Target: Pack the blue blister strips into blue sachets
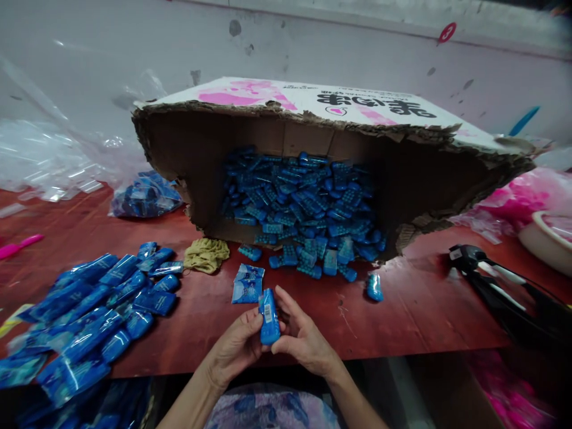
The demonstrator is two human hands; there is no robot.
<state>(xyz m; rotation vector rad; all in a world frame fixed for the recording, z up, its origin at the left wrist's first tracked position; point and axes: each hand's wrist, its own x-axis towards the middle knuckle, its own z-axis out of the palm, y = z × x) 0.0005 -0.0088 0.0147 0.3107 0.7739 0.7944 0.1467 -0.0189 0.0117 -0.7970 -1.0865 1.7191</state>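
Observation:
Between my hands is a small blue plastic piece with a white barcode label (269,317), held nearly upright at the table's front edge. My left hand (236,345) pinches its left side between thumb and fingers. My right hand (308,342) curls around the other side, its thumb at the lower end and its index finger raised. Just beyond them lie flat blue printed packets (247,283). Many blue pieces (304,202) fill the torn carton (165,137) lying on its side, some spilling out of its mouth. One loose blue piece (374,287) rests to the right.
A heap of blue wrapped packets (98,304) covers the left of the red table (402,322). Beside it are a crumpled yellow-green cloth (206,255) and a bag of blue pieces (145,195). A black tool (473,262) and a white basin (543,238) stand right.

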